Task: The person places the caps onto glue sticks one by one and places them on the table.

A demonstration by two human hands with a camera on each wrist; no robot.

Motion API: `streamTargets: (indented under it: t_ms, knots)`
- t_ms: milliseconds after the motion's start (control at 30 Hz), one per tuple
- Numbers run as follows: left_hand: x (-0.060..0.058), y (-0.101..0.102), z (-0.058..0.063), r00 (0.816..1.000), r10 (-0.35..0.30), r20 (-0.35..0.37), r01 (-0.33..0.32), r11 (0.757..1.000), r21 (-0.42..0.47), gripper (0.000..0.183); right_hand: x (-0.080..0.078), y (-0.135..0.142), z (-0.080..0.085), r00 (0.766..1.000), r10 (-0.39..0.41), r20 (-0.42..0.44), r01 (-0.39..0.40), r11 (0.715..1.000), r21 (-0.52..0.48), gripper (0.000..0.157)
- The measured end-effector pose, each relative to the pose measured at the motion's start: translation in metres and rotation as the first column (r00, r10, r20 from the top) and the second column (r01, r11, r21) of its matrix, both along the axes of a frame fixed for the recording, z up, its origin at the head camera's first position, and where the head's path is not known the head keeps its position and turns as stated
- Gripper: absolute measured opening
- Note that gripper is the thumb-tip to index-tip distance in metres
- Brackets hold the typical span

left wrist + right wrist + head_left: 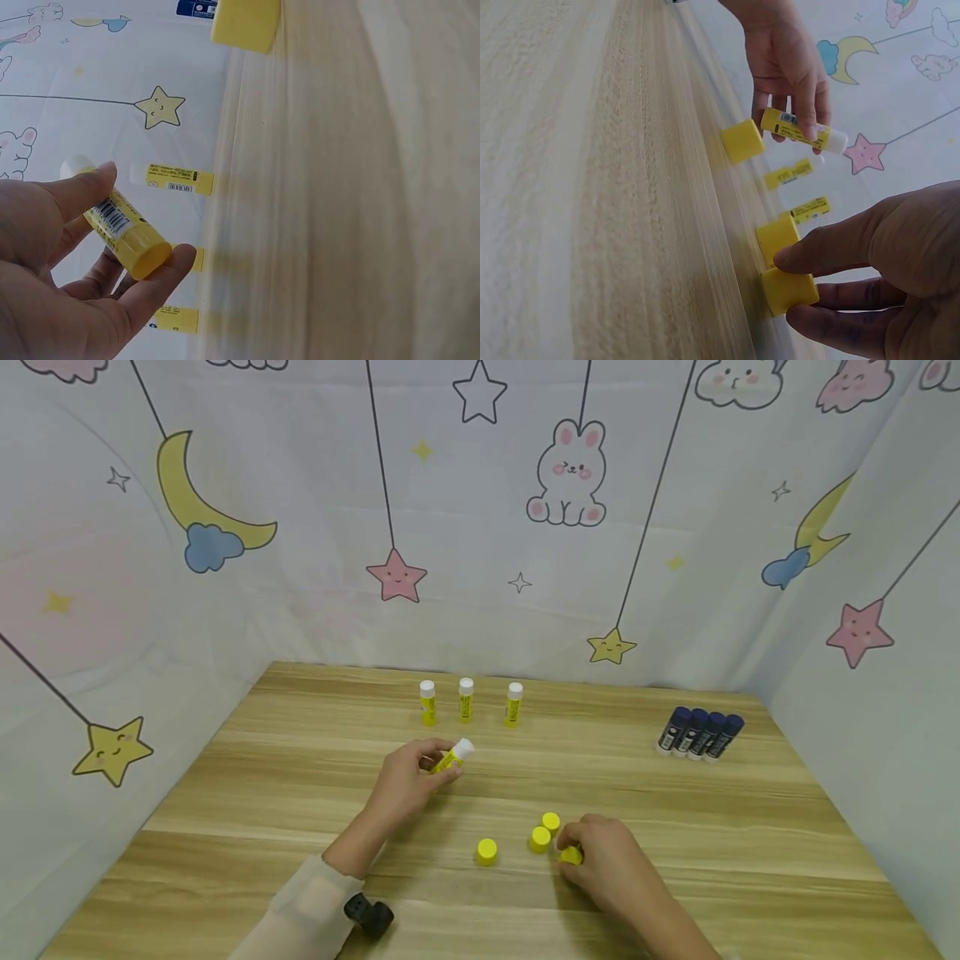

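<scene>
My left hand holds a yellow glue stick between thumb and fingers, tilted, with its white top upward to the right. In the left wrist view the barcode label on this glue stick is visible. At front right, my right hand pinches a yellow cap low at the tabletop; thumb and fingertips grip its sides in the right wrist view. Just left of that hand stand two more yellow caps close together. A third loose cap is farther left, between the hands.
Three upright yellow glue sticks with white tops stand in a row at the back. Several dark blue capped sticks stand side by side at back right. A patterned cloth walls the wooden table at the back and sides.
</scene>
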State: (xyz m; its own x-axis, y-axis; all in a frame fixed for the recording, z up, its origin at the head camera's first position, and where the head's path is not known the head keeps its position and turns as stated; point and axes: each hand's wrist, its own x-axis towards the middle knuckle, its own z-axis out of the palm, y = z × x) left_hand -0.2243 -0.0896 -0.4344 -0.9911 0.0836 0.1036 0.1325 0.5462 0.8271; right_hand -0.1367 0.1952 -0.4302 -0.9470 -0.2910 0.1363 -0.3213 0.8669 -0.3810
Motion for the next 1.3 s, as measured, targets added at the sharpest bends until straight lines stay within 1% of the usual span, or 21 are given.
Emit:
streamTargets:
  t_ms: [200,367,433,533,600,667,733,833,900,1033,1100,1167,1233,1300]
  knots:
    - [0.002,-0.001,0.001,1.0,-0.003,-0.005,0.003,1.0,-0.008,0.032,0.0,-0.002,0.003,1.0,-0.01,0.008,0.009,1.0,0.021,0.015]
    - [0.004,-0.002,0.004,1.0,0.005,-0.012,-0.005,1.0,-0.012,0.031,0.002,-0.003,0.009,0.999,-0.035,0.025,0.035,0.999,-0.007,0.017]
    - [0.005,-0.003,0.005,1.0,0.007,-0.028,-0.008,1.0,-0.022,0.031,0.001,-0.004,0.011,0.998,-0.045,0.034,0.045,0.999,-0.019,0.018]
    - [0.006,-0.003,0.006,0.998,-0.001,-0.061,-0.002,0.999,-0.043,0.029,-0.001,-0.004,0.013,0.995,-0.066,0.074,0.071,0.996,-0.059,0.017]
    - [0.007,-0.004,0.007,0.996,-0.012,-0.085,0.007,0.998,-0.064,0.029,-0.003,-0.004,0.014,0.99,-0.078,0.116,0.092,0.989,-0.118,0.017]
    - [0.009,-0.004,0.008,0.994,-0.025,-0.108,0.016,0.996,-0.086,0.028,-0.005,-0.004,0.015,0.984,-0.082,0.155,0.111,0.975,-0.19,0.017]
    - [0.011,-0.004,0.009,0.991,-0.035,-0.129,0.021,0.994,-0.106,0.029,-0.007,-0.005,0.015,0.979,-0.078,0.187,0.127,0.955,-0.268,0.019]
    - [0.015,-0.003,0.011,0.986,-0.044,-0.161,0.02,0.989,-0.147,0.029,-0.009,-0.007,0.016,0.973,-0.07,0.219,0.152,0.911,-0.383,0.022]
    - [0.017,-0.003,0.013,0.981,-0.053,-0.186,0.018,0.982,-0.186,0.029,-0.011,-0.009,0.016,0.969,-0.074,0.237,0.175,0.88,-0.442,0.024]
    - [0.021,0.0,0.019,0.968,-0.095,-0.234,0.028,0.962,-0.273,0.03,-0.015,-0.013,0.018,0.958,-0.109,0.266,0.237,0.822,-0.517,0.027]
    - [0.024,0.002,0.023,0.962,-0.112,-0.249,0.034,0.954,-0.298,0.03,-0.016,-0.015,0.019,0.952,-0.13,0.278,0.267,0.795,-0.544,0.027]
    - [0.027,0.004,0.026,0.957,-0.127,-0.263,0.039,0.948,-0.316,0.03,-0.018,-0.017,0.019,0.948,-0.139,0.286,0.288,0.761,-0.581,0.027]
    - [0.029,0.005,0.028,0.948,-0.139,-0.286,0.037,0.941,-0.337,0.03,-0.019,-0.019,0.019,0.95,-0.135,0.282,0.287,0.735,-0.614,0.025]
    - [0.032,0.005,0.03,0.934,-0.158,-0.321,0.035,0.933,-0.357,0.031,-0.02,-0.021,0.02,0.953,-0.126,0.276,0.279,0.716,-0.639,0.024]
